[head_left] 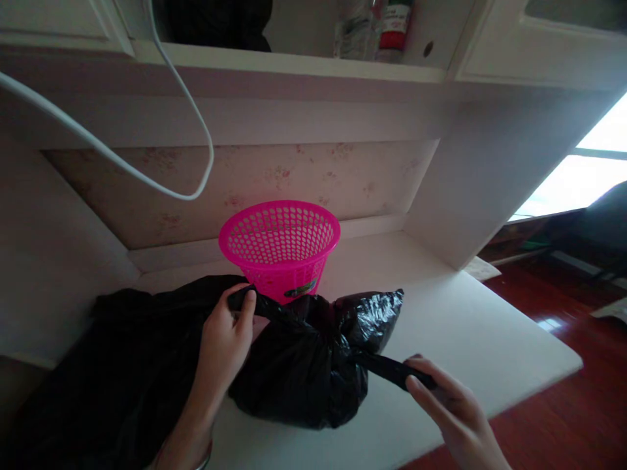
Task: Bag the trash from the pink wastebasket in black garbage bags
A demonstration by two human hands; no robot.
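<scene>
We see a shiny black plastic bag (pixel 304 365), full and lumpy, lying on the white desk top (pixel 470 326). Our left hand (pixel 226 343) is closed on one twisted strip of the bag near its top. Our right hand (pixel 453 405) pinches the other strip tight and stretches it out to the side. Just behind the bag stands a bright pink plastic basket with little holes (pixel 279 245). A white cord (pixel 191 111) hangs in a loop above.
</scene>
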